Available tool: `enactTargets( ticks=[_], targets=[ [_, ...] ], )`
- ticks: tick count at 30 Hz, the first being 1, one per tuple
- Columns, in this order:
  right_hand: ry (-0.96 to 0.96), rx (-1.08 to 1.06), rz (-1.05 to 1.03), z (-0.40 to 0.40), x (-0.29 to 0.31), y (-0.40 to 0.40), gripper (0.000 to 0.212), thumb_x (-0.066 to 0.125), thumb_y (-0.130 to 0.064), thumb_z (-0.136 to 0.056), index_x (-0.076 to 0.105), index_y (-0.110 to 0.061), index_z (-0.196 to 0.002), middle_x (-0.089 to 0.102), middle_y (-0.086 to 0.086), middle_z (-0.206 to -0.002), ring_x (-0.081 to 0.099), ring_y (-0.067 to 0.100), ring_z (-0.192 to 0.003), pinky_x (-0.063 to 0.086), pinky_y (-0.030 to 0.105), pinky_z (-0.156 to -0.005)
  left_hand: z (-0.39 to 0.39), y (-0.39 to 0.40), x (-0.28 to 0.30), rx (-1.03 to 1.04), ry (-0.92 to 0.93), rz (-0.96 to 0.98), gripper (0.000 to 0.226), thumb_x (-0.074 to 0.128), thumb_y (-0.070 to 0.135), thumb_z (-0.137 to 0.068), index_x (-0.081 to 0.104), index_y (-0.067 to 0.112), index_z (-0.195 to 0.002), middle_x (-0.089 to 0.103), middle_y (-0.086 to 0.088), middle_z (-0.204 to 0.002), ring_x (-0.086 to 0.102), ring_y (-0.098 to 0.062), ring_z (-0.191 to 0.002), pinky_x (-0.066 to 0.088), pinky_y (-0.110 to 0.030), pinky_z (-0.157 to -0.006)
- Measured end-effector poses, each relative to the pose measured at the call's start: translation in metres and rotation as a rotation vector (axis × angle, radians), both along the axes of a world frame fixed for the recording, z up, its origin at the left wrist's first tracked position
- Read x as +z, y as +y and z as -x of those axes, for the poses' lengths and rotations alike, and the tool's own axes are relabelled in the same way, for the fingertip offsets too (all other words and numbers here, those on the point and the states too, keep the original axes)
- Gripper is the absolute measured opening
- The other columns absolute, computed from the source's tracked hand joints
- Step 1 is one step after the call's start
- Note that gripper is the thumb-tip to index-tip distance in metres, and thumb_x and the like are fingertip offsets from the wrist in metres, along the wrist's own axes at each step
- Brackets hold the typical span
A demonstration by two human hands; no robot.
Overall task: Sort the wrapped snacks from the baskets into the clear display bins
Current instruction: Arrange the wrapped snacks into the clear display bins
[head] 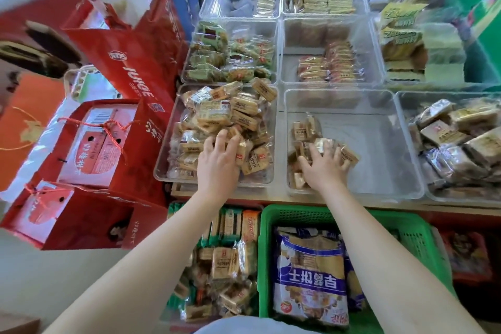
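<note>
Judging progress, I'm midway: left hand [219,160] grasps biscuit packets in the full bin [162,168], right hand [324,168] presses packets into the sparse bin [379,149]; both baskets [414,233] remain loaded.

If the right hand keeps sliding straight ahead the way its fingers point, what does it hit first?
The right hand already rests on the small pile of wrapped snacks in the near middle bin; beyond them, probably that bin's bare floor and far wall.

Clear bins [282,95] behind green basket [271,225] (holding a bag [311,274]).
</note>
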State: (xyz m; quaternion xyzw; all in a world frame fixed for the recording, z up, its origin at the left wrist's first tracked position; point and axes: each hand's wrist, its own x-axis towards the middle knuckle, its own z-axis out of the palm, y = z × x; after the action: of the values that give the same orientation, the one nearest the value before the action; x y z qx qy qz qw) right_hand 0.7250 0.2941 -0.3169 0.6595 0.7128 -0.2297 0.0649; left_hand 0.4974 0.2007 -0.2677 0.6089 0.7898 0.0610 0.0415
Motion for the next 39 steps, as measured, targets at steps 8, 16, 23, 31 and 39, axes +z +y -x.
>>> enactTargets(
  ticks=[8, 16, 23, 31, 39],
  targets=[
    [0.617, -0.118, -0.460, 0.001, 0.020, -0.021, 0.035, 0.036, -0.036, -0.095, 0.066, -0.016, -0.096, 0.065, 0.005, -0.106, 0.056, 0.024, -0.108, 0.047, 0.048, -0.095, -0.024, -0.002, 0.012, -0.156, -0.105, -0.226, 0.059, 0.079, 0.019, -0.072, 0.062, 0.016, -0.128, 0.057, -0.015, -0.126, 0.054, -0.038, -0.108, 0.051, -0.048, -0.082],
    [1.046, -0.047, -0.009, 0.013, 0.074, -0.037, 0.032, 0.068, -0.021, -0.094, 0.057, -0.030, -0.123, 0.062, -0.007, -0.089, 0.062, 0.001, -0.070, 0.053, 0.020, -0.062, -0.059, 0.007, 0.017, -0.326, -0.244, -0.351, 0.064, 0.076, 0.023, -0.078, 0.055, 0.018, -0.139, 0.048, -0.012, -0.139, 0.046, -0.031, -0.126, 0.047, -0.044, -0.101],
    [0.340, -0.094, -0.430, -0.011, 0.025, -0.004, 0.049, 0.055, -0.017, -0.097, 0.049, -0.021, -0.146, 0.041, 0.016, -0.149, 0.039, 0.035, -0.132, 0.038, 0.049, -0.107, 0.002, 0.006, -0.014, 0.091, -0.076, -0.307, 0.079, 0.046, 0.047, -0.090, 0.023, 0.009, -0.155, 0.015, -0.015, -0.163, 0.008, -0.033, -0.152, 0.011, -0.050, -0.123],
    [0.217, 0.092, -0.436, 0.012, 0.027, -0.015, 0.033, 0.055, -0.021, -0.095, 0.063, -0.012, -0.127, 0.055, 0.010, -0.139, 0.042, 0.032, -0.135, 0.024, 0.050, -0.115, 0.010, 0.006, -0.051, 0.141, -0.076, -0.149, 0.080, 0.034, 0.054, -0.092, 0.017, 0.009, -0.157, 0.010, -0.016, -0.164, 0.006, -0.031, -0.151, -0.005, -0.041, -0.123],
    [0.327, 0.387, -0.263, 0.108, 0.036, -0.007, 0.050, 0.063, -0.047, -0.090, 0.057, -0.019, -0.132, 0.064, 0.001, -0.125, 0.052, 0.024, -0.120, 0.037, 0.041, -0.098, 0.009, 0.007, -0.049, 0.154, -0.062, -0.076, 0.077, 0.025, 0.052, -0.092, 0.018, 0.009, -0.156, 0.005, -0.015, -0.165, 0.007, -0.033, -0.151, -0.008, -0.042, -0.122]
  ],
)
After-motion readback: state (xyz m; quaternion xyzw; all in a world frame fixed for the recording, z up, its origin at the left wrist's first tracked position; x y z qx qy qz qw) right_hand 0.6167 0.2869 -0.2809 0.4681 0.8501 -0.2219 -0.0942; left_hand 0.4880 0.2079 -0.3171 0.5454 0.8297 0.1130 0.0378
